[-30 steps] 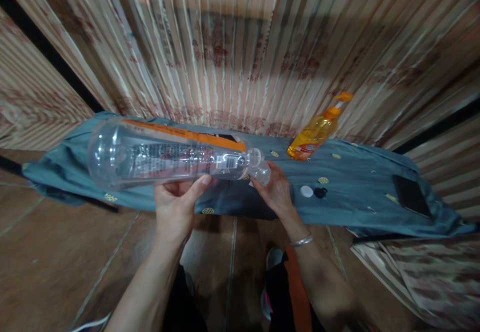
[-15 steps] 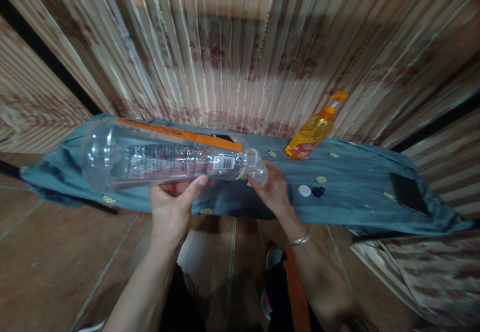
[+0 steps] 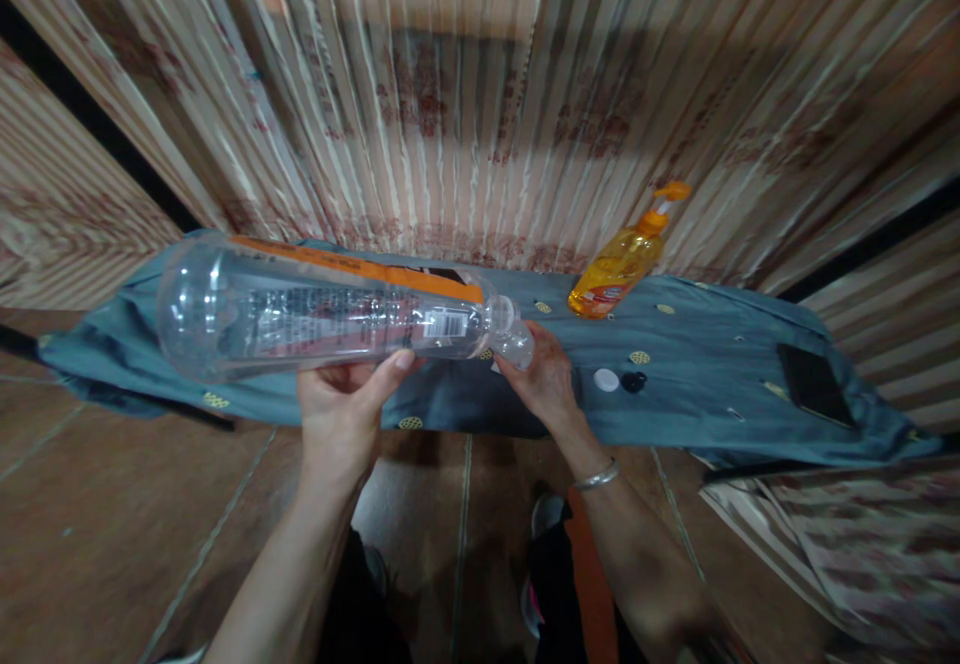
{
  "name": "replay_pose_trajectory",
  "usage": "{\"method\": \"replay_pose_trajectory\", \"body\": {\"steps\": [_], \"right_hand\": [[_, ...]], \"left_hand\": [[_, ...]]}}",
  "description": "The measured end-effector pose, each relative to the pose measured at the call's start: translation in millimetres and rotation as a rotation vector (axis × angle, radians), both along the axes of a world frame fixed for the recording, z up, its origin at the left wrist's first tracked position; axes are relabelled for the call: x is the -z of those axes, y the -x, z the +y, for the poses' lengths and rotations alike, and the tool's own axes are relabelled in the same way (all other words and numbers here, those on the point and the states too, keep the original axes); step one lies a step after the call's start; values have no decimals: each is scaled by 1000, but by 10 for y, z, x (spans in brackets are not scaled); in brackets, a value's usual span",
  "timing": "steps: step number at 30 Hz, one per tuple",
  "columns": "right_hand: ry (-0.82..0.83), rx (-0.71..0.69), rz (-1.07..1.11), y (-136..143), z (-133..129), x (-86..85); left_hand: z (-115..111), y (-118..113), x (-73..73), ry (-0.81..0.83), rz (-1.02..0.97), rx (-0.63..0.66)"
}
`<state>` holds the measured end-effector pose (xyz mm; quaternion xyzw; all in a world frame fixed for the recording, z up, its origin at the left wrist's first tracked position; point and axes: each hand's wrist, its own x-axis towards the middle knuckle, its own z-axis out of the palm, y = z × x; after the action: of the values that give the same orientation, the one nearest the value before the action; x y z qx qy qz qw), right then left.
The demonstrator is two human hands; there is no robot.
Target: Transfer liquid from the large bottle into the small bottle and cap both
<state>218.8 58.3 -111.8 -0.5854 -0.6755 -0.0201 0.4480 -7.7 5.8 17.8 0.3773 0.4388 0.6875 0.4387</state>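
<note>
My left hand cradles the clear bottle sideways above the blue cloth, fingers wrapped under it, while my right hand pinches its neck; I'd steady it level, clear of the orange dispenser beyond.

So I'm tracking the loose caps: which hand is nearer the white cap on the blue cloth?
Right. The right hand, at the clear bottle's neck, is just beside the white cap; the left hand is farther off, under the bottle's body.
</note>
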Motion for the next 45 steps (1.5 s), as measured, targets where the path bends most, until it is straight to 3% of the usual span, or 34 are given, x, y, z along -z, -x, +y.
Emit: {"method": "replay_pose_trajectory", "body": {"steps": [45], "right_hand": [[8, 33, 5, 6, -7, -15]], "left_hand": [[14, -10, 10, -5, -10, 3]]}}
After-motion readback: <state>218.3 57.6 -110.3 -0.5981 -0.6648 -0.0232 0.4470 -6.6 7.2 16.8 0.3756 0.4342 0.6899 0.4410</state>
